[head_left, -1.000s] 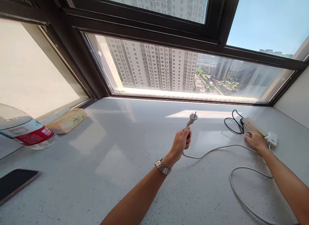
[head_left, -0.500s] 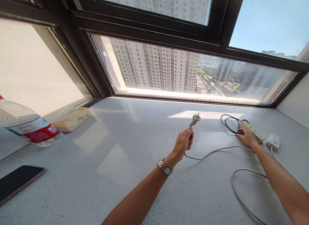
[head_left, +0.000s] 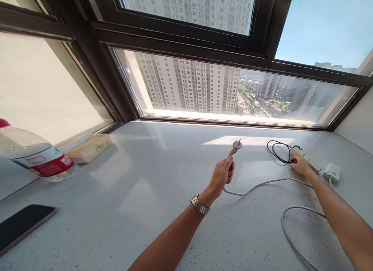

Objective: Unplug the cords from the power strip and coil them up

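My left hand is closed round the grey cord just below a power plug, whose metal prongs point up and away from me. From that fist the grey cord runs right across the white speckled counter. On the right, my right hand grips the near side of a cream power strip that lies on the counter; its fingertips are partly hidden. A looped black cable lies by the strip's far end, close to my right fingertips. Beside the strip's near end sits a white box-like plug.
At left stand a large water bottle with a red label and a soft tissue pack. A dark phone lies nearer me. Another stretch of grey cord curves at lower right. Dark-framed windows border the counter's back.
The view has tilted slightly, so most things sit a little lower in the picture. Both hands keep their holds, with hardly any movement.
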A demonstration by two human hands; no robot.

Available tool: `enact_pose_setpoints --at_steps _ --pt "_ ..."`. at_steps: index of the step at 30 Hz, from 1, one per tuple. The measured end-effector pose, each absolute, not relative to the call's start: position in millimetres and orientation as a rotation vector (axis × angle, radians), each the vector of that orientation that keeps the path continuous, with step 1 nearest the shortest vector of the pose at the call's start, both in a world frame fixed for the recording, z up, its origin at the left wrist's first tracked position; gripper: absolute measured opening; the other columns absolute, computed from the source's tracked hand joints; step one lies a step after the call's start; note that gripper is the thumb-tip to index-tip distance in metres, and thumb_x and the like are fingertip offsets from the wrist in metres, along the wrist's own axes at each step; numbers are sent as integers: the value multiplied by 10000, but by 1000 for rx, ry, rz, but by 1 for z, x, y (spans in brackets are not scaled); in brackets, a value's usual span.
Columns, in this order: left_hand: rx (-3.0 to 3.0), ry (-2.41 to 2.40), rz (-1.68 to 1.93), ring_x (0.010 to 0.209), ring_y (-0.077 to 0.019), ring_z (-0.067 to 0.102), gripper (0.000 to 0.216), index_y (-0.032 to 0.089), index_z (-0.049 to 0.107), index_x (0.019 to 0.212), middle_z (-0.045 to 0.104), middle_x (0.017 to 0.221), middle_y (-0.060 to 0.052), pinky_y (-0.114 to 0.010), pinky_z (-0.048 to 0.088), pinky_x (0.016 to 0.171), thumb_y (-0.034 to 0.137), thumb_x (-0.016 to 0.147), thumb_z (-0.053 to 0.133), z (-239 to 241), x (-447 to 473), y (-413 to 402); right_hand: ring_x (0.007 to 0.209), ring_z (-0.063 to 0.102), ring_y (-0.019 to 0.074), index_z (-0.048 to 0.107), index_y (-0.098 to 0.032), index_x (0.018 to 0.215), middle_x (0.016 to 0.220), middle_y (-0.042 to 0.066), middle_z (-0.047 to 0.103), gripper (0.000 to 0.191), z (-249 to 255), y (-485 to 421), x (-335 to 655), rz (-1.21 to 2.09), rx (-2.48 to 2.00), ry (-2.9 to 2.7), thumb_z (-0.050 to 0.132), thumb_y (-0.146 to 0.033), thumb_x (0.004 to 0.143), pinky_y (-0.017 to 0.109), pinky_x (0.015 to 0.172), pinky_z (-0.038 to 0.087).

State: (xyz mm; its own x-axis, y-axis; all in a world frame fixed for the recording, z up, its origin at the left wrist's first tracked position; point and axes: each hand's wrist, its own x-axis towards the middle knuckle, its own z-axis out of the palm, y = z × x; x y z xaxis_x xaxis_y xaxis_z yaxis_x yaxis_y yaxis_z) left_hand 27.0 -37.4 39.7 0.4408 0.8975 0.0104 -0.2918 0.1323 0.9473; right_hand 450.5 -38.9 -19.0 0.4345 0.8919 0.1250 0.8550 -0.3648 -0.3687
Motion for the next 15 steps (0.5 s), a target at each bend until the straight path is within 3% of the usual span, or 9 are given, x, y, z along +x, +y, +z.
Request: enact_pose_setpoints --at_steps 4,7,15 --pt "1102 691 966 373 -23 143 576 187 395 619 215 474 106 -153 96 344 714 678 621 40 29 -38 699 584 221 603 -193 628 701 63 662 31 -8 -47 449 214 -2327 -1638 598 -185 598 307 633 407" --pt "1093 695 966 371 -21 139 585 188 393 618 213 469 109 -154 90 344 721 661 630 41 30 -39 599 524 185 551 -200 550 584 25 605 59 -3 -54 443 279 -2281 -1740 593 -194 591 291 580 353" --pt "1081 668 971 369 -20 142 586 187 396 610 210 470 109 -157 92 345 717 649 642 48 31 -40 606 477 170 520 -208 625 608 18 545 71 38 -60 432 209 -2085 -1641 505 -262 668 282 551 335"
